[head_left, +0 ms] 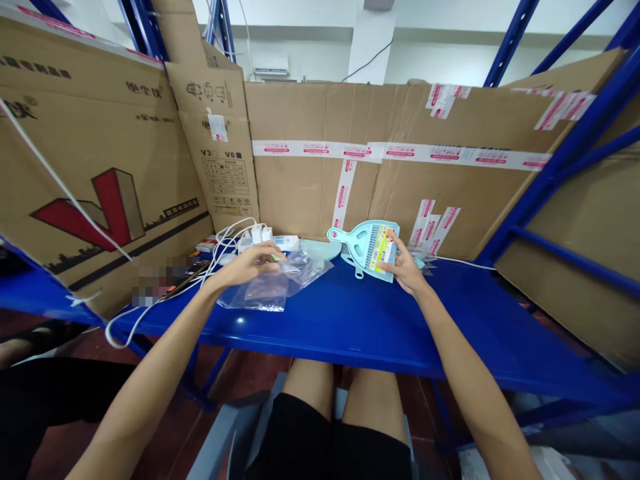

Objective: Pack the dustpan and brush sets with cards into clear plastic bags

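My right hand (406, 268) grips the right edge of a light turquoise dustpan (361, 247), thumb on the front, above the table. A small brush (373, 245) with grey bristles is nested in the pan, and a yellow and white label (384, 249) covers part of it. My left hand (255, 261) hovers over clear plastic bags (265, 293), its fingers loosely curved and apart; I make out nothing held in them. Crumpled clear plastic (305, 267) is close by its fingertips. Behind that plastic lies another pale turquoise piece (323, 249), partly hidden.
Cardboard panels (310, 193) wall the blue table (350, 327) at the back and left. White cables and plugs (260, 232) cluster at back left, and a cable (123, 343) loops over the front edge. Blue metal posts (565, 160) rise at right. Another person's leg (45, 400) shows lower left.
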### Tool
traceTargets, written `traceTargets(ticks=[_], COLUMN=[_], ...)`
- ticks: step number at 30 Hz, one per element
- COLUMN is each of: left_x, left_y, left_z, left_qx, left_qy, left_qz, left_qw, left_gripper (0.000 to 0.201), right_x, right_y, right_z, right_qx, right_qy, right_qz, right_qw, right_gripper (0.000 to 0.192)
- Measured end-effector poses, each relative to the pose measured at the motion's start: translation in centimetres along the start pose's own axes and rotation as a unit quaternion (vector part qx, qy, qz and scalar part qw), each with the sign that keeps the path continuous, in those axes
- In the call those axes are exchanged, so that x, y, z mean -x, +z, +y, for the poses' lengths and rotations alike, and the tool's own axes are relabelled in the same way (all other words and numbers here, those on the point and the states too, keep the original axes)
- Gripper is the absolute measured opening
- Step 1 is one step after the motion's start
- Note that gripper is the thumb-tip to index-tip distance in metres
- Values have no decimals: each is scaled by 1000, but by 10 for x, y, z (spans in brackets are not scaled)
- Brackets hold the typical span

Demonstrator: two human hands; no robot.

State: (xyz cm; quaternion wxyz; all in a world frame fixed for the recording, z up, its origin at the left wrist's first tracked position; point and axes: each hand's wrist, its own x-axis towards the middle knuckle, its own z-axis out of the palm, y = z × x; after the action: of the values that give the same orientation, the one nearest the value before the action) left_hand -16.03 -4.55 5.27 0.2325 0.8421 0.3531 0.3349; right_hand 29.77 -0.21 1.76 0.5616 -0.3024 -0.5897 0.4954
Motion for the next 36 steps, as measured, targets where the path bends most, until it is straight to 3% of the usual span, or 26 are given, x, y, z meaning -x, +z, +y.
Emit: traceTargets(ticks=[6,9,14,22,29,36], left_x=[-67,-84,-81,-73,-72,-71], left_y=[60,85,93,99,109,117], left_z=[-14,-24,-18,6,13,15], left_qx=[138,157,130,55,16,23], left_qy=[31,30,65,195,225,215], left_qz=[-165,-218,-173,-118,-75,-72], left_qw=[976,963,974,972,971,974], left_gripper=[69,61,25,13,9,12], right_x=[5,7,11,13,7,15], right_y=[-6,-14,-24,-19,15,50], right_z=[-15,-22,-32,-52,-52,-26], right_qx=[9,32,101,166,156,99], right_qy=[-4,6,59,132,192,252], right_qz=[11,-18,-108,-200,-266,-315], right_qw=[1000,999,987,957,932,910], right_gripper=[130,131,123,120,116,115])
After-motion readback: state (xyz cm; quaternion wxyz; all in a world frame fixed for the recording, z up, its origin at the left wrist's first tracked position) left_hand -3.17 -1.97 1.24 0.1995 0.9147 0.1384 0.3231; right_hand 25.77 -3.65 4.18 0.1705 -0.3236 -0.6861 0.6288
